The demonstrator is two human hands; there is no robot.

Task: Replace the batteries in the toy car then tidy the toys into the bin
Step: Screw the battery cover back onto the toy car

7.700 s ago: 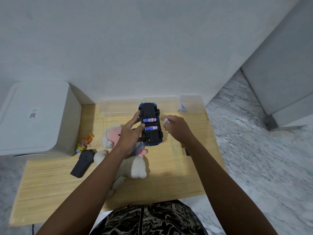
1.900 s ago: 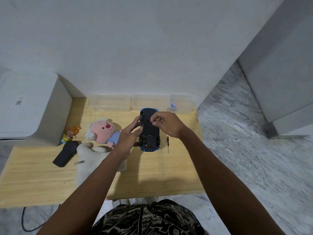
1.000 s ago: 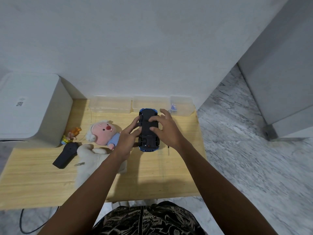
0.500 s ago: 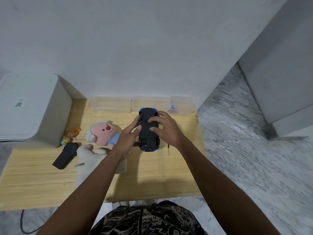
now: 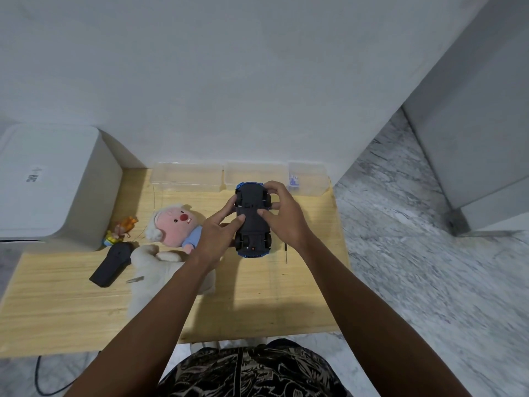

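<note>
Toy car (image 5: 253,222) lay upside down at centre frame, dark underside up, blue body edge showing at both ends, wheels visible at the four corners. It sat on or just above the wooden counter (image 5: 71,310); contact could not be told.

Left hand (image 5: 214,236) gripped the car's left flank, thumb pressed on the underside, fingers (image 5: 229,203) curled against the far left wheel. Right hand (image 5: 282,216) clamped the right flank, thumb pressed on the underside beside the left thumb, fingers wrapped over the far right wheel. Both hands closed on the car, not spread.

A thin dark screwdriver (image 5: 285,252) lay on the counter just right of the car, partly behind the right wrist.

Left of the car: a pink-faced plush doll (image 5: 174,224) with white hair and blue top, and a cream plush toy (image 5: 148,270) below it, partly under the left forearm. Further left, a black remote control (image 5: 111,263), a small metallic piece (image 5: 135,279) beside it, and a small orange and yellow figure (image 5: 121,232).

Three clear plastic bins (image 5: 187,179) lined the counter's far edge against the wall; the rightmost (image 5: 309,181) held something small and blue. A white box-like appliance (image 5: 51,181) stood at the left of frame.
</note>
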